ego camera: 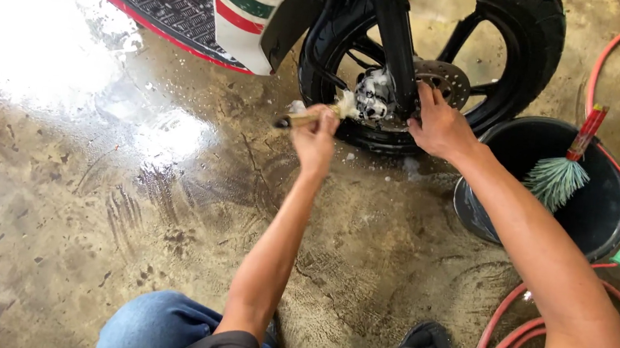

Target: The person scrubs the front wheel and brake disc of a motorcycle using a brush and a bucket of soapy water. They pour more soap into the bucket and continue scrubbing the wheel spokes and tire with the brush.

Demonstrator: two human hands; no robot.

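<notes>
My left hand grips a small wooden-handled brush, its soapy bristles pressed against the foamy brake caliper of a scooter's front wheel. My right hand rests on the black tyre and the brake disc just right of the fork leg, fingers spread over the wheel. Suds cover the caliper and drip to the floor below.
A black bucket stands right of the wheel with a green-bristled, red-handled brush in it. A red hose loops around the bucket and along the right side. The concrete floor is wet. My knees in jeans are at the bottom.
</notes>
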